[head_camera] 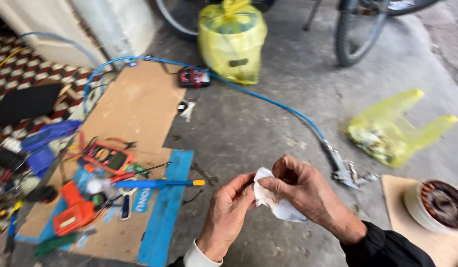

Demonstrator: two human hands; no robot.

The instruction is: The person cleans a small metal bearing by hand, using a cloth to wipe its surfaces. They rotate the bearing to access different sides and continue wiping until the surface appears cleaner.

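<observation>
Far to my left, on the cardboard sheet [140,104], lie the orange multimeter [109,159], the orange tool [73,213] and the blue-handled screwdriver [157,183]. My left hand [228,215] pinches one edge of the white cloth [273,200], fingers closed on it. My right hand [308,190] grips the other edge, thumb and fingers curled shut, so the cloth sits bunched between them above the concrete floor [268,118]. I think a loose pinch could let it drop onto the gritty floor. Further right lie the blue hose's metal nozzle [343,170], a yellow bag [394,129] and the motor stator [436,205].
</observation>
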